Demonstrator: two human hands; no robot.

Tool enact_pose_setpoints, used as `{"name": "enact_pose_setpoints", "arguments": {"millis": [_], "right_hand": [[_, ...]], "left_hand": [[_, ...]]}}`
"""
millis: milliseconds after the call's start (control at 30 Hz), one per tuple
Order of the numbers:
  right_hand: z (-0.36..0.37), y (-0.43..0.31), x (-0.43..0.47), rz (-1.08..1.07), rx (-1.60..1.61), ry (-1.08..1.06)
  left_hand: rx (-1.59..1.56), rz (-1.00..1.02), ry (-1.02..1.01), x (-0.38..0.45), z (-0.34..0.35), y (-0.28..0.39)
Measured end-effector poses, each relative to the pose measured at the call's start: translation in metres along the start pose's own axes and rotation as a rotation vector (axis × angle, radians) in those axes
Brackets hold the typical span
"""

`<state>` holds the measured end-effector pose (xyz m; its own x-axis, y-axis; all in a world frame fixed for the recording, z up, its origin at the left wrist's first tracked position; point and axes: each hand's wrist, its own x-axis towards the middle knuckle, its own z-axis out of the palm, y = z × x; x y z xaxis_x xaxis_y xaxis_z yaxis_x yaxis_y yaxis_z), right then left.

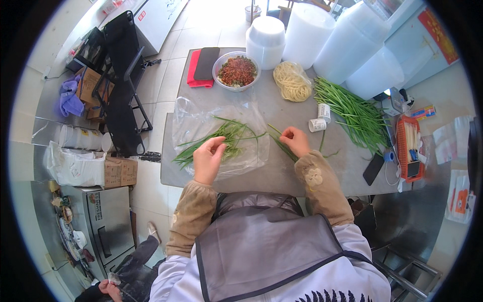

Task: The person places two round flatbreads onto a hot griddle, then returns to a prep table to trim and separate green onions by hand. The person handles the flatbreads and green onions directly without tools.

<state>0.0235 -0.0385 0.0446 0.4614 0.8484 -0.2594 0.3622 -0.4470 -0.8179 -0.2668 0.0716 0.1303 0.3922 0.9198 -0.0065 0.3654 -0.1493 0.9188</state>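
Observation:
My left hand (209, 156) is above a clear plastic bag (183, 113) spread flat, with a loose heap of green stalks and trimmings (230, 132) on it. Its thumb and forefinger are slightly apart, with nothing visible between them. My right hand (296, 140) is to the right of the bag, fingertips bent down at a few long green stalks (277, 130) on the grey table; whether they grip a stalk is hard to see. A large bunch of long green stalks, probably chives, (351, 113) lies farther right. Two curled printed paper slips (317, 125) are between.
At the back are a bowl of chopped red topping (237, 71), bagged noodles (293, 82), stacked white plastic containers (307, 36) and a red cloth (194, 70). A black phone (373, 170) and an orange basket (407, 151) are right. Another person's hands (109, 290) show lower left.

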Motion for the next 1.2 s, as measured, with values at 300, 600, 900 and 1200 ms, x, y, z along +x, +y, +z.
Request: {"name": "enact_pose_setpoints", "arguments": {"millis": [300, 600, 900, 1200], "right_hand": [[-0.023, -0.067, -0.034, -0.02, 0.559, 0.044], [-0.005, -0.149, -0.078, -0.184, 0.576, -0.177], [0.004, -0.162, -0.086, -0.133, 0.695, -0.33], [0.012, -0.17, -0.098, -0.531, 0.378, -0.048]], "left_hand": [[-0.328, -0.103, -0.289, -0.004, 0.032, 0.032], [-0.849, -0.313, -0.351, -0.002, 0.027, 0.055], [-1.077, -0.37, -0.277, -0.012, 0.001, 0.061], [-0.932, -0.237, -0.303, -0.022, -0.005, 0.069]]}}
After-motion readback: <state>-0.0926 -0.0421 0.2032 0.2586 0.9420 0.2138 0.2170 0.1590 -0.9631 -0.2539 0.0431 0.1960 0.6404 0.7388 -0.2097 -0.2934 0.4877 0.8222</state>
